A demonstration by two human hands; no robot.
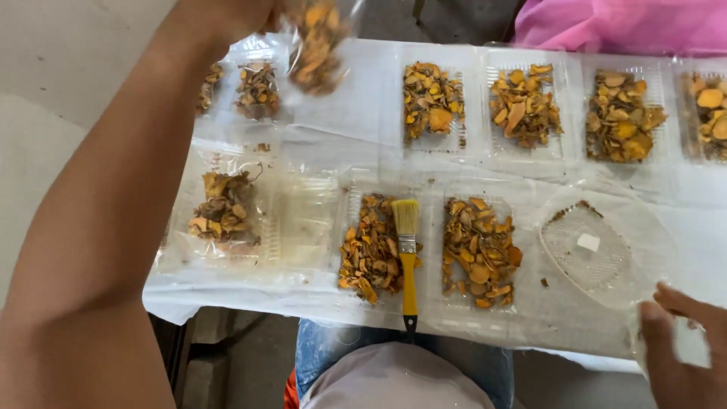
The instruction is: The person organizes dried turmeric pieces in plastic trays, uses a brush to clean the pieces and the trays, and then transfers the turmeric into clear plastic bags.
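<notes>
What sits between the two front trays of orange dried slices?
A yellow-handled paintbrush, bristles away from the person, overlapping the left tray beside the right tray; head view.

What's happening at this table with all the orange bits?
A person sits at a white-covered table set with clear trays of dried orange-yellow slices. Their left hand holds up a clear bag of slices, blurred. The right hand rests at the table's edge. A yellow-handled brush lies across one tray.

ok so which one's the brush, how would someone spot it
Start at the white-covered table and take the near row of clear trays holding dried orange-yellow slices. The paintbrush lies across the tray left of centre, the only thing with a yellow handle and pale bristles.
</notes>
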